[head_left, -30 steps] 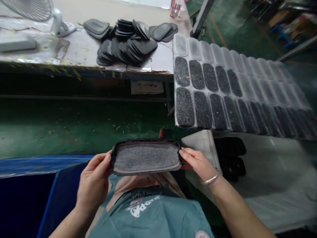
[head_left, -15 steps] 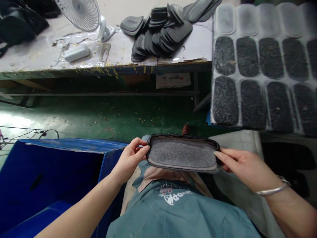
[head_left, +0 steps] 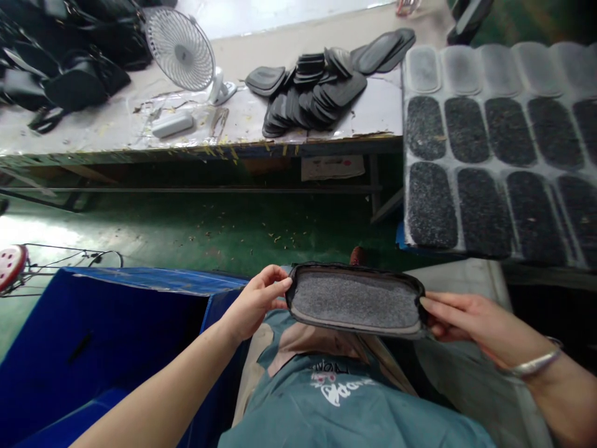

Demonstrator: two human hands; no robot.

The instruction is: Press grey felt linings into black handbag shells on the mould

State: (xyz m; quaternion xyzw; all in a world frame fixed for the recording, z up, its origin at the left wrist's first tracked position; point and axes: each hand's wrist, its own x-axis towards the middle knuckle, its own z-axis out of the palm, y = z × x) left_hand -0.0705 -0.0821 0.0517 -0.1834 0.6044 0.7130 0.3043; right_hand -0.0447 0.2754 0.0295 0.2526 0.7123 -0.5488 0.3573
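Grey felt-lined oval case half (head_left: 355, 301) held level between both hands above the lap.

Left hand (head_left: 254, 303) closed on the left end, thumb and fingers (head_left: 278, 287) pinching the dark rim; right hand (head_left: 471, 320) closed on the right end, fingers extended along the edge, silver bangle (head_left: 536, 363) at the wrist. Lined face turned upward, black border all round. Below: teal apron (head_left: 345, 410) with white print. At left, just beside the lap: blue bin (head_left: 107, 330). Beyond, across green floor (head_left: 196, 227): tabletop (head_left: 116, 134) bearing heaped black shells (head_left: 317, 87), white fan (head_left: 181, 48), black bags (head_left: 60, 56). At right: tray (head_left: 494, 158) of dark felt ovals in rows.
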